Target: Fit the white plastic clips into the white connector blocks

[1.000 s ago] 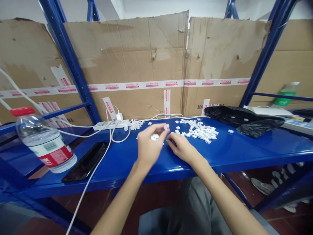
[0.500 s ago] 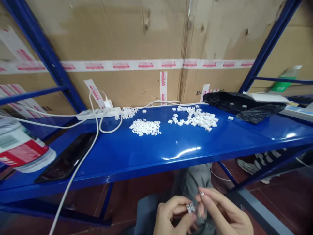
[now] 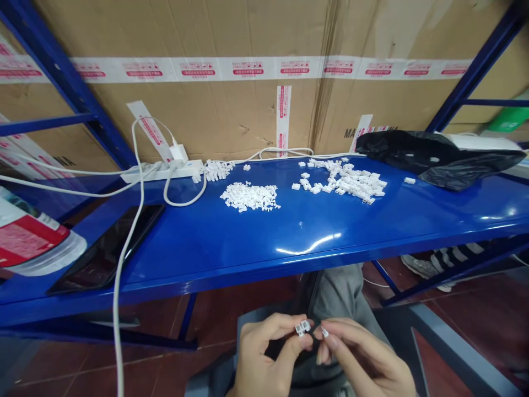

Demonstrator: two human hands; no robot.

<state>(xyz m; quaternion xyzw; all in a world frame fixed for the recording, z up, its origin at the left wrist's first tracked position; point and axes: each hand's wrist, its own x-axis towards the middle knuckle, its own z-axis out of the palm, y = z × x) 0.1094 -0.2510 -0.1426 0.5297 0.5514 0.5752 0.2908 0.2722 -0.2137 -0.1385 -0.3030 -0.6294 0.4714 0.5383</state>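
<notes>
My left hand (image 3: 270,353) pinches a small white plastic connector housing (image 3: 303,328) with two square openings between thumb and fingers. Just to the right, my right hand (image 3: 361,353) grips a tiny white plastic piece (image 3: 324,332) in its fingertips. The two parts are close together but apart, held over my lap below the table's front edge. On the blue table (image 3: 231,242) lie a heap of tiny white pieces (image 3: 250,197) and, further right, a heap of larger white housings (image 3: 355,181).
A third white pile (image 3: 217,170) lies beside the power strip (image 3: 161,171). A black plastic bag (image 3: 438,157) rests at the back right. On the left are a dark phone or tablet (image 3: 107,251), a red-and-white container (image 3: 35,237) and a white cable (image 3: 124,259) hanging over the edge.
Both hands have shifted up and left in the view, and the two white parts are nearer each other. The camera has tilted down somewhat. Each hand keeps its piece.
</notes>
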